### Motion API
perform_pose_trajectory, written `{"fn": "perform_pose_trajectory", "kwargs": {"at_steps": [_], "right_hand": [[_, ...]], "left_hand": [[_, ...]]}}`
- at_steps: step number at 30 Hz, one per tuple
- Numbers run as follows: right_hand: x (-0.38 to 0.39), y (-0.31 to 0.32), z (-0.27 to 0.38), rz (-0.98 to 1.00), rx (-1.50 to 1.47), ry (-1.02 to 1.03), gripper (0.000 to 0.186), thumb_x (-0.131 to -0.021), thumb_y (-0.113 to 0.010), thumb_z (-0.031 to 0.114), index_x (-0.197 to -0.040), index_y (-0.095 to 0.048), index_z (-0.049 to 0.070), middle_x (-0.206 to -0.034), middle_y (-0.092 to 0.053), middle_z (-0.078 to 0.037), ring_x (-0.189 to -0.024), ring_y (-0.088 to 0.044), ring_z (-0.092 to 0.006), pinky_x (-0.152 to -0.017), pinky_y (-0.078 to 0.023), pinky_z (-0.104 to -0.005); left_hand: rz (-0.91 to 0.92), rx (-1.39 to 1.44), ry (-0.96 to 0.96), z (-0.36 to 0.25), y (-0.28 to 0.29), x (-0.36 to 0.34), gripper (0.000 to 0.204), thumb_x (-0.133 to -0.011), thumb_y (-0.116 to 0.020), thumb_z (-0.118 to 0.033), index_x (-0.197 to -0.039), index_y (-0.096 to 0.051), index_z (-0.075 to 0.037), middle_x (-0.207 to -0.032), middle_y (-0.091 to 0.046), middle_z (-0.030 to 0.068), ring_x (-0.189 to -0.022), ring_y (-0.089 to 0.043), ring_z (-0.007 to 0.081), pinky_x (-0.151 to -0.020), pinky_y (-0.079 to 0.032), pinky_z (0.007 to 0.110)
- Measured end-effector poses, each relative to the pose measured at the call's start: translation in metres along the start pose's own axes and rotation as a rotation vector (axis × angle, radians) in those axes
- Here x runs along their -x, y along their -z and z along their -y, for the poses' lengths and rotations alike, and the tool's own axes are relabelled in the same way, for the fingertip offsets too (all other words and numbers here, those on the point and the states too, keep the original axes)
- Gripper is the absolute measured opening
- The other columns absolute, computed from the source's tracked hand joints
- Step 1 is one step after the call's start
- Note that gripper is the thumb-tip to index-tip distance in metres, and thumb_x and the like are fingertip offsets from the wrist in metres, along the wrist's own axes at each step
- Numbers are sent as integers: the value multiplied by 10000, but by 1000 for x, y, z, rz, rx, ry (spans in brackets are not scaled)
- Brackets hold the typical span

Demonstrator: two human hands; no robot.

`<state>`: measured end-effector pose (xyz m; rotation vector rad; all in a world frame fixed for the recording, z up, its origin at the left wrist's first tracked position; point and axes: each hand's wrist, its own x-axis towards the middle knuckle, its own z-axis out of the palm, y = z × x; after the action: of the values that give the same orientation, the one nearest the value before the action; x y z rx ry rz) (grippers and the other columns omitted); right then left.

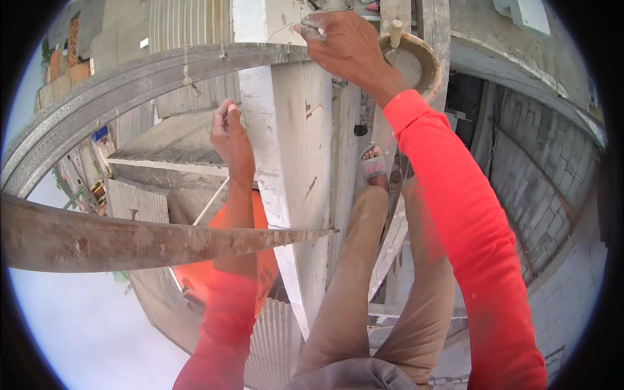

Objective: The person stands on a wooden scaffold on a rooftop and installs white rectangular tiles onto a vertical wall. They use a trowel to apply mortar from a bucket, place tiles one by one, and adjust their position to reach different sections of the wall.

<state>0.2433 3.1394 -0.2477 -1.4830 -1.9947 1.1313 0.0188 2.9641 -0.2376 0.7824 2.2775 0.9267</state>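
Observation:
My right hand (pixel 341 49) is at the top of the white plastered column (pixel 292 156), fingers bent against its cracked upper surface; whether they pinch anything is unclear. Just right of it, a round tub (pixel 422 75) holds pale material and a wooden-handled tool (pixel 396 31). My left hand (pixel 231 140) is raised left of the column, fingers loosely curved and apart, holding nothing visible. A grey metal bar (pixel 143 84) runs across above it, and a rusty bar (pixel 130 237) crosses over my left forearm.
My sandaled foot (pixel 374 162) rests on a narrow plank beside the column. Concrete roofs and corrugated sheets (pixel 188 19) lie far below left, with an orange surface (pixel 201 276). On the right are a concrete ledge (pixel 500 45) and a deep drop beside a block wall (pixel 539 162).

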Motion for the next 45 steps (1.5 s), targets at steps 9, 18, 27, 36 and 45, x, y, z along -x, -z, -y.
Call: {"fn": "perform_pose_trajectory", "kwargs": {"at_steps": [9, 18, 27, 36, 45], "right_hand": [[-64, -13, 38, -139, -49, 594, 237, -812, -707, 228, -919, -760, 23, -852, -708, -250, -891, -700, -449, -802, -558, -537], [59, -26, 41, 216, -1114, -709, 375, -1017, -671, 312, -1054, -711, -60, -893, -730, -145, -728, -667, -200, -653, -532, -356], [13, -13, 22, 83, -1105, -637, 303, -1017, -654, 222, -1027, -724, -73, -814, -674, -97, -687, -611, -162, -619, -492, -318], [-88, 10, 92, 220, -435, 384, 360, -900, -690, 225, -727, -651, -88, -593, -519, -158, -535, -480, -240, -591, -461, -438], [-75, 79, 105, 293, -537, 307, 216, -796, -605, 90, -626, -607, -44, -553, -488, -117, -560, -429, -204, -554, -404, -451]], "left_hand": [[550, 237, -149, -89, -6, -77, 332, -1056, -662, -230, -1306, -660, -12, -1128, -707, 73, -1002, -635, 159, -858, -516, 297], [578, 581, 254, -55, -15, 30, 270, -1073, -687, -248, -1173, -737, -3, -1202, -730, 90, -983, -665, 149, -893, -551, 307], [665, 159, 179, -103, 0, 28, 481, -1058, -699, -290, -1424, -653, 19, -1420, -677, 136, -1172, -684, 209, -989, -547, 369], [352, 362, 171, -134, 29, 6, 351, -1081, -650, -201, -1335, -666, 41, -1131, -724, 106, -935, -666, 132, -815, -545, 254], [329, 438, 70, -183, 70, 8, 167, -1049, -661, -107, -1145, -662, 30, -978, -661, 68, -722, -500, 49, -569, -385, 186]]}}
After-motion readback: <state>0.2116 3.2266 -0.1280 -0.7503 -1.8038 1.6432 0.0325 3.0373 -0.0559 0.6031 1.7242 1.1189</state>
